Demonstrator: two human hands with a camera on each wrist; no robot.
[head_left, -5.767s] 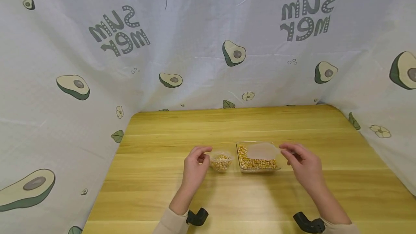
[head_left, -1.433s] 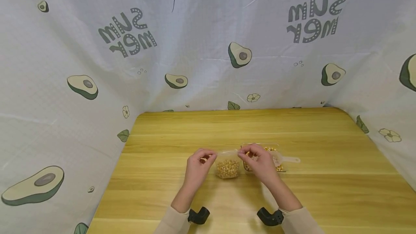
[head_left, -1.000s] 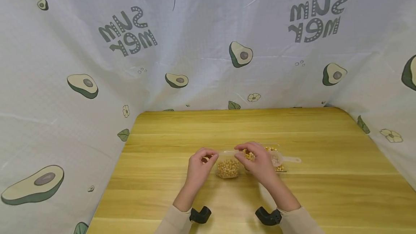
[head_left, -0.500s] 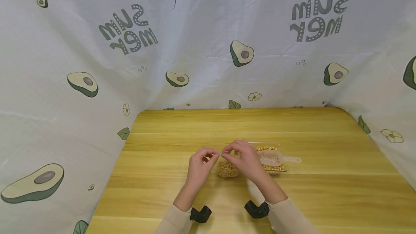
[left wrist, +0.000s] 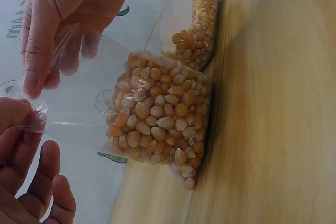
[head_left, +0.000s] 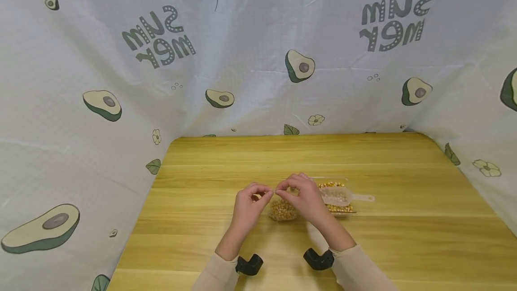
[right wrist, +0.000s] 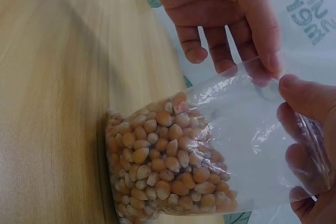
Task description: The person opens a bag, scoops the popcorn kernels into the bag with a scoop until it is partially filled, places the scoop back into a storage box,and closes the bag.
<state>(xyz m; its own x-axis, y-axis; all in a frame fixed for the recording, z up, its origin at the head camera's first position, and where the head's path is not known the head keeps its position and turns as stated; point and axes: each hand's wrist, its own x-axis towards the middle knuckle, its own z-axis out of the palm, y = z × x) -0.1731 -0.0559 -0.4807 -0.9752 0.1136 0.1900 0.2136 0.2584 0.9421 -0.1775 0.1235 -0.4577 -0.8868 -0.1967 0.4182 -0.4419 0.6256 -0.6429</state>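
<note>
Both hands meet over a small clear bag (head_left: pixel 282 208) of corn kernels that stands on the wooden table (head_left: pixel 210 232). The left hand (head_left: pixel 247 205) has its grip pressed together on the bag's top edge, thumb and forefinger pinching the plastic at one corner; the wrist view shows the film crumpled between them (left wrist: pixel 32 113). The right hand (head_left: pixel 306 199) pinches the same top strip just beside the left grip, forefinger and thumb closed on the film, the other fingers loosely curled above it.

The bag hangs directly below the two grips, its base resting on the table. From the right wrist, the kernels (right wrist: pixel 168 166) fill roughly the lower half, and the upper part is flat, empty film drawn up toward the fingers.

Just past the right grip, on its outer side, sits a clear tray (head_left: pixel 339 208) holding more kernels, with a translucent scoop (head_left: pixel 343 197) lying in it, handle pointing away from the hands.

Judging by this, filling looks finished: the scoop is set down and both grips work the mouth of the bag. Closing the top appears to be under way; whether any of the strip is already sealed cannot be told from these views.
</note>
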